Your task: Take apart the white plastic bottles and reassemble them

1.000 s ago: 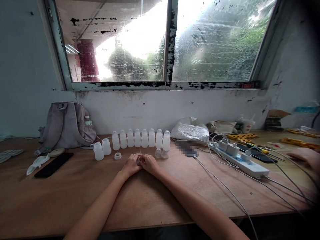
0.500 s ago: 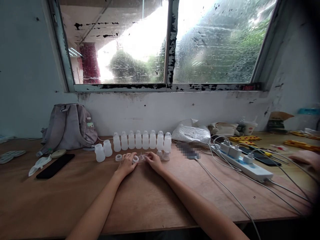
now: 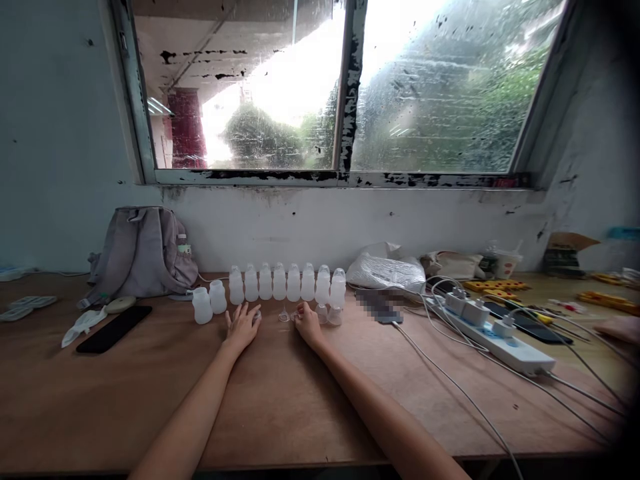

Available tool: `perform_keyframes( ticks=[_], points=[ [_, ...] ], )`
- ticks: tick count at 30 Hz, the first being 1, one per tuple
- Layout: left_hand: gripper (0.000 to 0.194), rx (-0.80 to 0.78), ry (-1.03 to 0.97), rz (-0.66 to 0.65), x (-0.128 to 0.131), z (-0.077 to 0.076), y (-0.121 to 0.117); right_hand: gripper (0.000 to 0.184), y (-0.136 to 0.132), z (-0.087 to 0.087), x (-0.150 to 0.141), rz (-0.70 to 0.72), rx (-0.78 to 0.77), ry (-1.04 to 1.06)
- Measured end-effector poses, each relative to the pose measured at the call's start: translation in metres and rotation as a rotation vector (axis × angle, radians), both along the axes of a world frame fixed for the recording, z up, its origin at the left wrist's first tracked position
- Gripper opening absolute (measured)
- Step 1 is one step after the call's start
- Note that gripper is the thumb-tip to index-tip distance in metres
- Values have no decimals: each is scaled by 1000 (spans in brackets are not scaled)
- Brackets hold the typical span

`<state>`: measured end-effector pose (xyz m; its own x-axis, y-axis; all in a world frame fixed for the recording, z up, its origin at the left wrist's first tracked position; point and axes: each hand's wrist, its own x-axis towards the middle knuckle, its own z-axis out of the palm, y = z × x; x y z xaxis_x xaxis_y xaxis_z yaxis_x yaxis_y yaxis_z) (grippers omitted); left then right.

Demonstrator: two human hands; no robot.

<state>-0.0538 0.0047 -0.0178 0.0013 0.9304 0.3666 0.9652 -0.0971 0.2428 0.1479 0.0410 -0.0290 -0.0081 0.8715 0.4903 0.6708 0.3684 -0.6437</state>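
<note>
My left hand lies low over the tabletop with its fingers spread. Beside its fingertips a bit of a white ring shows; the rest is covered by the hand. My right hand is curled, fingertips pressed together near the table; something clear at the tips is too small to make out. Between the hands a clear bottle nipple stands on the wood. Just right of my right hand are more clear nipples. Behind them runs a row of several capped, frosted baby bottles. Two uncapped bottles stand to the left.
A black phone, a white crumpled wrapper and a grey backpack occupy the left. Rightward are a silvery package, a power strip with trailing cables, and another person's hand at the edge.
My left hand has shifted left, away from my right hand, covering the rings that showed beside it. My right hand has moved slightly right from the clear nipple. The view has shifted a little.
</note>
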Motion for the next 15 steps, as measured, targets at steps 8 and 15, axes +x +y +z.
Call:
perform_keyframes(
  ticks=[8,15],
  points=[
    [41,-50,22,58,1,-1,-1,20,7,-1,-3,22,-80,-19],
    [41,-60,33,88,2,-1,-2,22,7,4,-9,106,-164,-50]
  ],
)
